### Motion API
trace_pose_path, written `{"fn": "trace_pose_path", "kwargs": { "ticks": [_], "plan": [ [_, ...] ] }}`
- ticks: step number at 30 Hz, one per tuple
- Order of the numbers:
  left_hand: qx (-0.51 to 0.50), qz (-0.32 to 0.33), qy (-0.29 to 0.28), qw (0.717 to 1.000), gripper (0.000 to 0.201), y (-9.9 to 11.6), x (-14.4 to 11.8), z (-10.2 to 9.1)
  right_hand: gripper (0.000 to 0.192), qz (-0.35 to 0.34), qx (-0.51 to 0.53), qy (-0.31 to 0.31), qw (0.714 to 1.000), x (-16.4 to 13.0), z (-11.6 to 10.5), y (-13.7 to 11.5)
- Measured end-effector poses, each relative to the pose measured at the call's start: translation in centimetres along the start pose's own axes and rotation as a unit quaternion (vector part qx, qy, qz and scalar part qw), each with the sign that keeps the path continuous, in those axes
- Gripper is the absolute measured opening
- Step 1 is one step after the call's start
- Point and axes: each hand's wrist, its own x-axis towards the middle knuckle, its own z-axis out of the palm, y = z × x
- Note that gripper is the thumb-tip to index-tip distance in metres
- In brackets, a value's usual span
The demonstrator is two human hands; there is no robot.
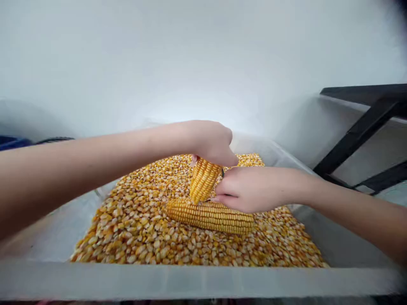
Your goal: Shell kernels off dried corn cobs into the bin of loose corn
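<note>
My left hand (213, 142) is wrapped over the top of a yellow ear of corn (203, 182), holding it tilted with its narrow end down. Close against that ear's right side is my right hand (244, 188), its fingers closed. A small dark bit shows by its thumb side, but what the fingers hold is mostly hidden. Beneath both hands a second ear of corn (213, 217) lies sideways on a bed of loose corn kernels (136, 233). The lower tip of the held ear is right above or touching the lying one; I cannot tell which.
The kernels fill the bottom of a translucent plastic bin (187, 279), whose near rim crosses the front of the view. A pale wall (203, 59) stands behind it. Dark frame bars (352, 135) rise at the right, and a blue item (12, 142) shows at far left.
</note>
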Motion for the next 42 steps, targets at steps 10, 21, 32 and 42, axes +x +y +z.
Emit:
{"fn": "trace_pose_path", "kwargs": {
  "ticks": [10,21,32,42],
  "plan": [
    [-0.225,0.003,-0.163,0.961,0.041,-5.0,3.3,1.8,0.026,0.008,0.012,0.058,0.998,-1.1,-1.1,-1.5],
    [-0.258,-0.035,-0.144,0.955,0.037,-5.1,3.7,3.3,0.03,0.03,-0.018,0.038,0.999,-1.6,-1.3,-1.6],
    [-0.283,-0.031,-0.162,0.945,0.035,-5.4,3.8,3.3,0.034,0.057,-0.047,0.014,0.997,-1.9,-1.5,-1.8],
    [-0.253,-0.068,-0.16,0.952,0.032,-4.8,3.6,3.1,0.018,0.208,-0.066,-0.026,0.975,-1.2,-0.9,-5.2]
  ]
}}
